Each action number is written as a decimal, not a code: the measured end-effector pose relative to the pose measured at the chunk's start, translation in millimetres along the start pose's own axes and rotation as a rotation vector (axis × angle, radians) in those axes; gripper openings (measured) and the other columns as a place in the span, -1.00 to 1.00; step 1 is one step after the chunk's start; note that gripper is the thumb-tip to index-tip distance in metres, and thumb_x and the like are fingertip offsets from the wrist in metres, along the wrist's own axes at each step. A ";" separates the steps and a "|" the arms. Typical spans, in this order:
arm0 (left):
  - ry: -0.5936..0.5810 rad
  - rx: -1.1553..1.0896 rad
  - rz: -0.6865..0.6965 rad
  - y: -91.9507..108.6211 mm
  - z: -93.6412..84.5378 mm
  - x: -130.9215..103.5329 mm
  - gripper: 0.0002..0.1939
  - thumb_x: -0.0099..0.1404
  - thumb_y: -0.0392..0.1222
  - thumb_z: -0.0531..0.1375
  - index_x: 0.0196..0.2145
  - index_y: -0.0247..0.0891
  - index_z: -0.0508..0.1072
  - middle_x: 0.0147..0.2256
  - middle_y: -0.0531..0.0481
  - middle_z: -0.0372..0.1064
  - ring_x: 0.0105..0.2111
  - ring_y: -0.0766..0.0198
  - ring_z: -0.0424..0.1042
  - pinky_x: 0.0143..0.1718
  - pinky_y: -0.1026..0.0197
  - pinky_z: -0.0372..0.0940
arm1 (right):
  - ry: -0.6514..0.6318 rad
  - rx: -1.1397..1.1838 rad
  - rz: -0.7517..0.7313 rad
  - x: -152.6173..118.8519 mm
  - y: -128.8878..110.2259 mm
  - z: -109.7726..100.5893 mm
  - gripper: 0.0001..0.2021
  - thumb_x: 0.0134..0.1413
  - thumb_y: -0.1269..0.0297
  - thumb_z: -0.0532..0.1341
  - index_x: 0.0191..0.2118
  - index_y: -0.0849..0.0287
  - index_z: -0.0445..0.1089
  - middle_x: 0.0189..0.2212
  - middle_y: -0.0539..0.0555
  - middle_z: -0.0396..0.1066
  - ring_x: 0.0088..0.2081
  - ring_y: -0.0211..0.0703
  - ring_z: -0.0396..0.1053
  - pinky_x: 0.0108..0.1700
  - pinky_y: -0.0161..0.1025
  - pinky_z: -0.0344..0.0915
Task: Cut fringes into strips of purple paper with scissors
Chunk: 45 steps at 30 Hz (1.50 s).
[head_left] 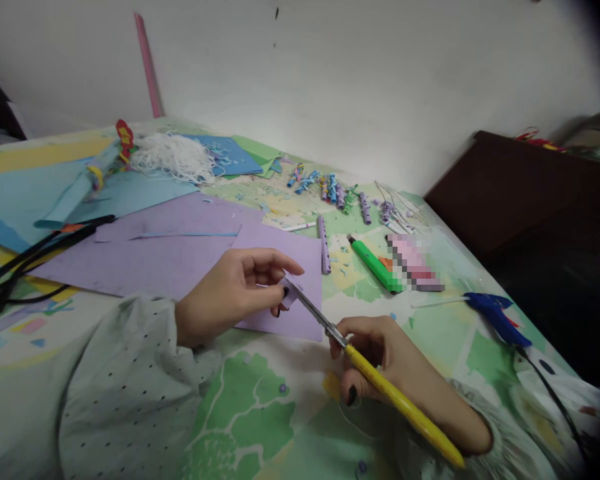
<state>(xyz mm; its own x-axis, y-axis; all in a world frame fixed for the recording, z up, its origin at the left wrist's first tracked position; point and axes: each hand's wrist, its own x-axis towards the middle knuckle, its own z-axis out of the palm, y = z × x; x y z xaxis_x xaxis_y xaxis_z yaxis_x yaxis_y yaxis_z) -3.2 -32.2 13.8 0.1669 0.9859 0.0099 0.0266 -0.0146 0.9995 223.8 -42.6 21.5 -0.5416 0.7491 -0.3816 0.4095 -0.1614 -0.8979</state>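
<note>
My left hand [240,287] pinches a small piece of purple paper [291,292] between thumb and fingers. My right hand [380,353] is closed around a yellow-handled pliers-like tool [400,402], seen edge-on. Its narrow metal jaws reach up to the small purple piece at my left fingertips; whether they are closed on it I cannot tell. Beneath my left hand lies a square purple sheet [300,317], overlapping a larger purple sheet [180,260]. A purple paper tube with dark spots [324,245] lies just beyond the square sheet.
A green utility knife [375,265] lies beyond my right hand, beside a blurred pink item [413,260]. To the right is a blue glue gun [497,317]. Several small decorated paper rolls [333,190], a white string heap [175,157] and blue sheets [145,193] lie farther back.
</note>
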 end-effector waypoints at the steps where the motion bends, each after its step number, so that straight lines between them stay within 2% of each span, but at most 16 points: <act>1: 0.001 0.002 0.000 0.1 0.0 0.2 -0.71 0.02 -0.41 0.19 -0.26 -0.31 0.53 -0.53 0.12 0.39 -0.55 0.38 0.42 -0.47 0.35 0.35 | 0.002 -0.002 -0.002 0.0 -0.1 0.0 -0.49 -0.39 -0.02 0.50 -0.53 0.17 0.22 -0.68 -0.14 0.10 -0.61 -0.33 0.09 -0.58 -0.37 -0.03; 10: 0.010 -0.020 -0.018 3.1 0.9 0.5 -0.71 -0.01 -0.42 0.19 -0.27 -0.33 0.53 -0.55 0.12 0.41 -0.57 0.39 0.42 -0.49 0.38 0.34 | -0.006 -0.012 -0.021 0.9 5.5 -1.5 -0.44 -0.38 -0.15 0.46 -0.57 0.16 0.16 -0.68 -0.14 0.02 -0.62 -0.36 0.00 -0.60 -0.36 -0.11; 14: 0.017 -0.030 -0.031 5.8 1.2 -0.2 -0.71 -0.03 -0.42 0.20 -0.29 -0.33 0.54 -0.56 0.11 0.41 -0.58 0.39 0.41 -0.50 0.37 0.34 | 0.003 -0.009 -0.018 0.9 5.7 -1.0 -0.45 -0.36 -0.12 0.45 -0.57 0.15 0.14 -0.68 -0.15 0.00 -0.62 -0.35 0.01 -0.60 -0.36 -0.11; 17: 0.031 -0.047 -0.028 6.1 1.7 -0.3 -0.72 -0.05 -0.42 0.21 -0.31 -0.33 0.55 -0.56 0.11 0.41 -0.59 0.39 0.41 -0.52 0.38 0.34 | 0.007 -0.015 -0.011 0.7 4.2 -0.6 -0.49 -0.33 -0.03 0.47 -0.57 0.15 0.15 -0.69 -0.16 -0.01 -0.63 -0.35 0.02 -0.60 -0.36 -0.11; 21: 0.043 -0.052 -0.011 5.5 2.5 0.9 -0.73 -0.06 -0.41 0.22 -0.33 -0.34 0.56 -0.57 0.09 0.41 -0.60 0.38 0.42 -0.54 0.39 0.33 | 0.010 0.004 -0.013 0.5 2.6 0.0 -0.59 -0.31 0.14 0.47 -0.54 0.17 0.20 -0.69 -0.14 0.11 -0.62 -0.33 0.11 -0.59 -0.37 -0.06; 24: 0.045 -0.060 0.004 4.5 2.6 1.5 -0.72 -0.07 -0.41 0.23 -0.33 -0.35 0.57 -0.58 0.09 0.41 -0.60 0.37 0.42 -0.55 0.39 0.32 | 0.016 -0.010 0.009 0.4 1.8 0.3 -0.65 -0.30 0.25 0.44 -0.42 0.16 0.26 -0.71 -0.15 0.19 -0.64 -0.32 0.15 -0.61 -0.39 -0.03; 28: 0.045 -0.063 0.014 1.6 1.3 1.5 -0.71 -0.05 -0.40 0.23 -0.29 -0.35 0.56 -0.57 0.08 0.41 -0.59 0.37 0.42 -0.54 0.39 0.32 | 0.054 -0.049 0.035 0.3 2.4 0.3 -0.52 -0.30 0.44 0.38 -0.22 0.09 0.17 -0.73 -0.21 0.28 -0.67 -0.35 0.13 -0.65 -0.46 -0.03; 32: 0.035 -0.078 0.014 -0.1 0.0 1.9 -0.71 -0.03 -0.39 0.25 -0.27 -0.36 0.55 -0.56 0.07 0.42 -0.59 0.37 0.42 -0.53 0.38 0.32 | 0.064 -0.104 -0.016 -1.2 3.2 0.2 -0.54 -0.29 0.53 0.31 -0.28 0.06 0.07 -0.74 -0.22 0.34 -0.68 -0.37 0.11 -0.68 -0.51 -0.06; 35: 0.027 -0.088 0.016 0.7 0.0 2.2 -0.71 -0.03 -0.39 0.26 -0.27 -0.37 0.54 -0.56 0.09 0.41 -0.60 0.38 0.41 -0.54 0.38 0.32 | 0.041 -0.132 -0.049 -2.4 4.3 -1.2 -0.58 -0.27 0.57 0.25 -0.27 0.07 0.09 -0.75 -0.21 0.35 -0.69 -0.37 0.13 -0.68 -0.53 -0.07; 38: 0.023 -0.100 0.029 2.3 0.4 2.4 -0.69 -0.01 -0.39 0.26 -0.23 -0.37 0.52 -0.56 0.09 0.41 -0.60 0.38 0.41 -0.54 0.37 0.32 | 0.018 -0.164 -0.072 -2.8 7.2 -5.2 -0.65 -0.22 0.48 0.28 -0.26 0.11 0.19 -0.70 -0.13 0.39 -0.66 -0.32 0.22 -0.66 -0.49 0.02; 41: 0.039 -0.118 0.058 2.6 0.5 2.5 -0.66 0.03 -0.36 0.27 -0.17 -0.38 0.49 -0.56 0.09 0.40 -0.59 0.37 0.41 -0.54 0.35 0.32 | -0.038 -0.170 -0.115 -3.8 9.3 -10.7 -0.71 -0.13 0.25 0.34 -0.25 0.18 0.32 -0.59 0.00 0.44 -0.56 -0.21 0.32 -0.58 -0.41 0.14; 45: 0.057 -0.141 0.077 0.8 -0.8 2.8 -0.64 0.03 -0.36 0.28 -0.15 -0.39 0.46 -0.56 0.09 0.40 -0.58 0.34 0.42 -0.53 0.32 0.33 | -0.058 -0.226 -0.175 -6.7 5.5 -16.6 -0.56 -0.11 0.00 0.36 -0.20 0.23 0.37 -0.52 0.07 0.44 -0.56 -0.23 0.27 -0.62 -0.41 0.07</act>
<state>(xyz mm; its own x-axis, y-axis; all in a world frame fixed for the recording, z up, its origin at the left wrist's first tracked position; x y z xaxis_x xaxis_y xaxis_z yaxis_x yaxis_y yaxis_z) -3.4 -29.3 14.7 0.1073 0.9906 0.0845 -0.1238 -0.0711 0.9898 241.9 -37.9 22.8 -0.6567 0.7139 -0.2429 0.4556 0.1189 -0.8822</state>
